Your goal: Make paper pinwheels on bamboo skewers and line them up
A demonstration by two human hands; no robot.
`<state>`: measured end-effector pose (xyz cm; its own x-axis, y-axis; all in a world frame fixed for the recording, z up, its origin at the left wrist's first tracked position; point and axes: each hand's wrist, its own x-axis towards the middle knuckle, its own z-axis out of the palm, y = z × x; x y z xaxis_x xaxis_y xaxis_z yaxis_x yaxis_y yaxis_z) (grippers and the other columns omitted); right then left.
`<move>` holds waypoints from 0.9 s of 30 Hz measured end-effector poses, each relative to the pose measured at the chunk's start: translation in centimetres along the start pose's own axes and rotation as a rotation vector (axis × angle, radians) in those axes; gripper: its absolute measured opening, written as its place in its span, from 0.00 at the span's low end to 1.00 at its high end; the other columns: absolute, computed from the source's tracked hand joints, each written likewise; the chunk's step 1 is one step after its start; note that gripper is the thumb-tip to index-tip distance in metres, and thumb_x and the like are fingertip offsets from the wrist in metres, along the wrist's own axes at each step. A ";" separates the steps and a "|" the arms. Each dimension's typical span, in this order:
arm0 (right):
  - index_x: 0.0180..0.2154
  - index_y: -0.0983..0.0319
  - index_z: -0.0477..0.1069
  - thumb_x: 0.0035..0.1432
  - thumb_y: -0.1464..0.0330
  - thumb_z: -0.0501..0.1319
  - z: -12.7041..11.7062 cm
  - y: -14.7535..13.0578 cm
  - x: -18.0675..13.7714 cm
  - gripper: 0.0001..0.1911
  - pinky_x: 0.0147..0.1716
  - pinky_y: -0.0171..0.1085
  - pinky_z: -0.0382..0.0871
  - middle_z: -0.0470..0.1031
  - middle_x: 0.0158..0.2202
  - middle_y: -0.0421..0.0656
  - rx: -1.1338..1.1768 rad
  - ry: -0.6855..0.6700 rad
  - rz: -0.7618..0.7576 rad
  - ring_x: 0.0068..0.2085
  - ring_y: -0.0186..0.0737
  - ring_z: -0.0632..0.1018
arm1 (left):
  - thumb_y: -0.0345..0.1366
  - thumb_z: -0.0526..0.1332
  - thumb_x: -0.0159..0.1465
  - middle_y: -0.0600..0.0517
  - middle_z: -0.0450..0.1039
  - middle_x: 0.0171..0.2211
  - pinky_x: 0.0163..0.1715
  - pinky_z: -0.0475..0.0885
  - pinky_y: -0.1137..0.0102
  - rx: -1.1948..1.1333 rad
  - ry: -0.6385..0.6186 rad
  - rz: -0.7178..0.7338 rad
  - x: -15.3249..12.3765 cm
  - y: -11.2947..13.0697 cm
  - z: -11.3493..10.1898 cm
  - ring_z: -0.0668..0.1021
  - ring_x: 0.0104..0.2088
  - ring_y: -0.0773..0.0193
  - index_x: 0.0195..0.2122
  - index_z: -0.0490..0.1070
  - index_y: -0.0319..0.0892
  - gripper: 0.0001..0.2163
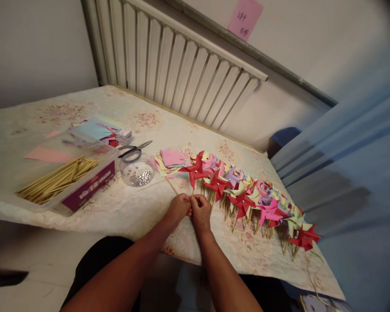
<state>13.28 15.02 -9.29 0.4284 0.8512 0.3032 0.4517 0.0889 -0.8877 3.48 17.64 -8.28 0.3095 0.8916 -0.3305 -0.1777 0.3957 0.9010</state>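
Observation:
My left hand point(179, 208) and my right hand point(201, 211) are pressed together near the table's front edge, fingers closed in a pinch on the lower end of a thin wooden stick. That stick carries a red paper pinwheel point(195, 170) lying just beyond my hands. A long row of finished pinwheels point(256, 199) in red, pink, yellow and purple stretches from it to the right along the table. A loose stick point(171, 185) lies just left of the red pinwheel.
A clear plastic box of wooden sticks point(56, 180) stands at the left. Beside it are a round clear dish of small pins point(137, 173), scissors point(133, 150), cut paper squares point(172, 158) and coloured paper sheets point(95, 129). A radiator point(182, 65) runs behind the table.

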 end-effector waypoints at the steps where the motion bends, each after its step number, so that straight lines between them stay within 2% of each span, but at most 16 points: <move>1: 0.28 0.63 0.74 0.54 0.62 0.60 0.0 0.1 0.0 0.11 0.32 0.35 0.66 0.73 0.26 0.40 -0.001 -0.002 0.003 0.30 0.37 0.73 | 0.30 0.61 0.54 0.57 0.67 0.17 0.20 0.66 0.77 -0.002 -0.001 0.001 0.0 0.0 0.0 0.70 0.17 0.72 0.24 0.64 0.40 0.05; 9: 0.28 0.62 0.74 0.54 0.62 0.60 0.0 0.0 0.1 0.10 0.31 0.34 0.65 0.74 0.26 0.40 -0.009 0.002 0.002 0.29 0.37 0.72 | 0.28 0.60 0.54 0.57 0.67 0.16 0.21 0.66 0.77 0.016 0.003 -0.020 -0.1 0.4 0.0 0.70 0.17 0.72 0.24 0.64 0.40 0.05; 27: 0.28 0.62 0.74 0.53 0.63 0.60 0.0 -0.2 0.1 0.09 0.31 0.34 0.66 0.74 0.26 0.40 0.000 0.005 0.001 0.29 0.37 0.73 | 0.31 0.62 0.53 0.57 0.67 0.17 0.21 0.67 0.77 0.007 -0.005 0.001 0.1 0.1 -0.1 0.70 0.17 0.72 0.24 0.64 0.40 0.06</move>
<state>13.23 15.10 -9.10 0.4329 0.8487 0.3039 0.4514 0.0877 -0.8880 3.39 17.79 -8.31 0.3143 0.8908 -0.3280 -0.1719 0.3933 0.9032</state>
